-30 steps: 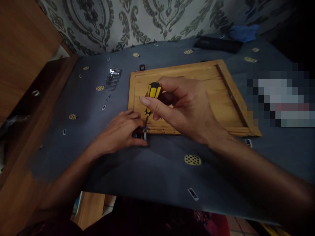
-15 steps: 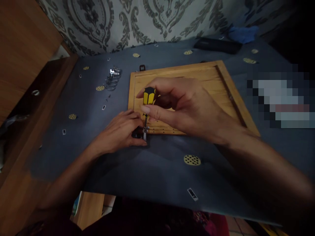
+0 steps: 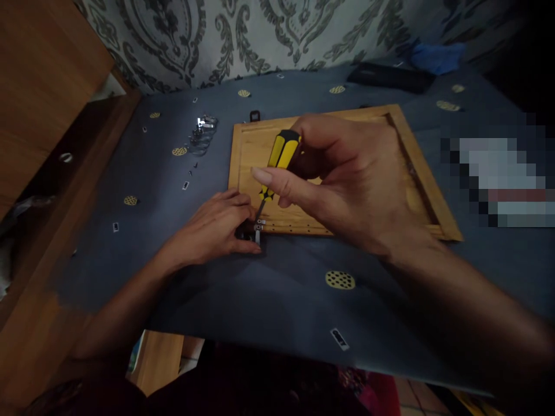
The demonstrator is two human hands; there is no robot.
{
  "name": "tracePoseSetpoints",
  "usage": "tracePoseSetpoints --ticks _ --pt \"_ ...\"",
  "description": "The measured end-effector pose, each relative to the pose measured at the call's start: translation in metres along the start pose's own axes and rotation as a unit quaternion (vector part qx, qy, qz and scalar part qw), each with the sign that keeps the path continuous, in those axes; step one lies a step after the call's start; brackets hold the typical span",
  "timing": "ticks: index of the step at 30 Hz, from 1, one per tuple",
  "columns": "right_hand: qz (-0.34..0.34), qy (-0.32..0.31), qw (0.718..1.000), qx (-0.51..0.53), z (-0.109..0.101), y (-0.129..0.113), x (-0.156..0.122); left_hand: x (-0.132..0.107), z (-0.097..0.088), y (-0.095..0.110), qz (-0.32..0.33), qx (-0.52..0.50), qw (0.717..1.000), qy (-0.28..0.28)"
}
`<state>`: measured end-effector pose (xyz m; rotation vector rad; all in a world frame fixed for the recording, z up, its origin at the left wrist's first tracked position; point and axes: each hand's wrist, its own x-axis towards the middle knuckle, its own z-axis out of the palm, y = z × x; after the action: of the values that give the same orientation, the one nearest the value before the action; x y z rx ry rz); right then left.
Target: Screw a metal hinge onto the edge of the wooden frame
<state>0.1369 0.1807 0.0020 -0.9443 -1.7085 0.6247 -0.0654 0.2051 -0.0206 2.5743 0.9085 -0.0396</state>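
- Right hand (image 3: 347, 179): closed pinch, thumb and fingers wrapped on the handle of a yellow-black screwdriver (image 3: 282, 151).
- Screwdriver tilted, handle up and leaning right, shaft down to metal fitting (image 3: 259, 227); exact tip contact too small to tell.
- Left hand (image 3: 217, 228): curled, thumb and fingers closed about metal fitting, steadying it; fingertips partly hidden.
- Metal fitting sits at near-left corner of framed wooden panel (image 3: 254, 150), on the near edge; row of small holes just right of it.
- Panel lies flat on dark blue patterned tablecloth (image 3: 281, 306).
- Pile of shiny metal parts (image 3: 202, 138) left of panel, apart from it.
- Black case (image 3: 392, 78) beyond panel, blue cloth (image 3: 437, 58) just beside.
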Motion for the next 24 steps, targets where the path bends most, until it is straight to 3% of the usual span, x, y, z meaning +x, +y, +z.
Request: tracePoseSetpoints --ticks 12,24 --pt "-0.011 -0.038 0.999 -0.024 0.0035 0.0076 -0.0005 0.0010 -0.0010 0.0012 -0.005 -0.007 1.000 -0.006" --pt "-0.029 -0.020 0.996 -0.080 0.0043 0.0072 -0.0002 -0.0002 0.0012 -0.0016 0.005 -0.002 1.000 0.006"
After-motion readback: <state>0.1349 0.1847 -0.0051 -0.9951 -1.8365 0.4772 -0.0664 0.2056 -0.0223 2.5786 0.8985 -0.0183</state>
